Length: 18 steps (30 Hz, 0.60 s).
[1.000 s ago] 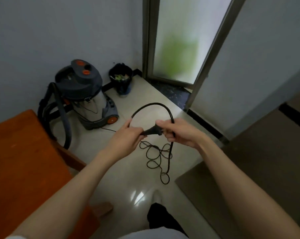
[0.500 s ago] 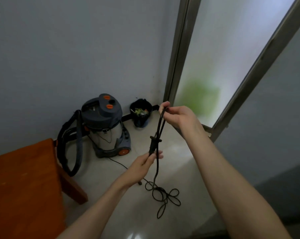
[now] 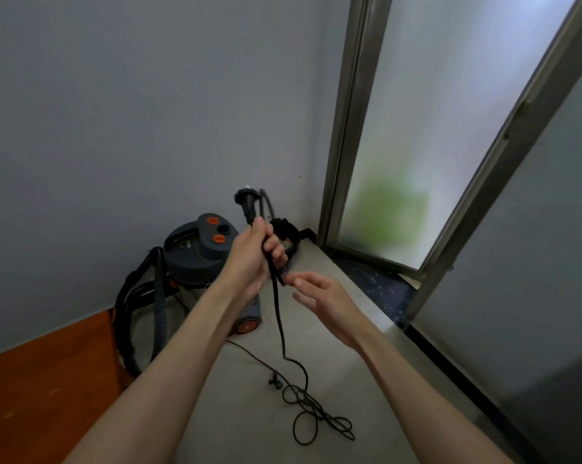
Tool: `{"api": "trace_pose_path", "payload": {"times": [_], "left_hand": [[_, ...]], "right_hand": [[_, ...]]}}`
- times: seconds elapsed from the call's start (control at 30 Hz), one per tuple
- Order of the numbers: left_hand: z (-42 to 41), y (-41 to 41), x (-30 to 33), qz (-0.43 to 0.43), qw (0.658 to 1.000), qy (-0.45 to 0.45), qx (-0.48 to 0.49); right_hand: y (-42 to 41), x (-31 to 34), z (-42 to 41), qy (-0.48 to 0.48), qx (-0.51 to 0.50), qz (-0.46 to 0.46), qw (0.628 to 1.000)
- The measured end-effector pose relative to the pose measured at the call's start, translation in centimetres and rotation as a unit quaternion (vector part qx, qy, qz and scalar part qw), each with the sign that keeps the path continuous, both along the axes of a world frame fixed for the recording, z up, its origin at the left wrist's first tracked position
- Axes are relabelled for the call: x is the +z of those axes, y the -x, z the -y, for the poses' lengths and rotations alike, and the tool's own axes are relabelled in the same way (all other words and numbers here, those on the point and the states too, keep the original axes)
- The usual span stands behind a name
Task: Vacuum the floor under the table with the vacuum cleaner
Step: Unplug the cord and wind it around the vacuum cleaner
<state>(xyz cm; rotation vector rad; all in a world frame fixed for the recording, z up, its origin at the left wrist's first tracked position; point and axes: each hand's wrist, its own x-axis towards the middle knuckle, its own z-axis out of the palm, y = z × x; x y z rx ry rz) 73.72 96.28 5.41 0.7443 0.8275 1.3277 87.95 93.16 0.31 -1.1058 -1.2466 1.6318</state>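
Where your left forearm crosses it, the vacuum cleaner (image 3: 199, 252) is partly hidden: you see its dark lid with two orange buttons, a strip of the body, and one orange wheel low down. It stands on the floor (image 3: 249, 413) against the grey wall, with its black hose (image 3: 159, 313) looped at its left side. Your left hand (image 3: 252, 259) is curled tight round the power cord (image 3: 278, 316) just below the plug (image 3: 246, 204), which points up. Your right hand (image 3: 319, 299) is spread and loose just beside the cord, holding nothing. Slack cord lies tangled in loops on the floor between your arms. Behind your left hand a small black bin (image 3: 288, 234) is mostly covered. Only a corner of the orange tabletop (image 3: 45, 390) shows, cut off at the lower left. Bare floor runs along the glass door's (image 3: 417, 145) threshold.
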Motion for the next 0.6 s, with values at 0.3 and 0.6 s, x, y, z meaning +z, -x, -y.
{"api": "trace_pose_path", "payload": {"times": [0.3,0.6], "left_hand": [[-1.8,3.2,5.8,0.201,0.978,0.014,0.044],[0.8,2.6,1.8,-0.036,0.998,-0.012,0.052]], "right_hand": [[3.1,-2.2,-0.5,-0.081,0.166,0.213,0.959],[3.5,1.3,-1.2,-0.096,0.100,0.033,0.990]]}}
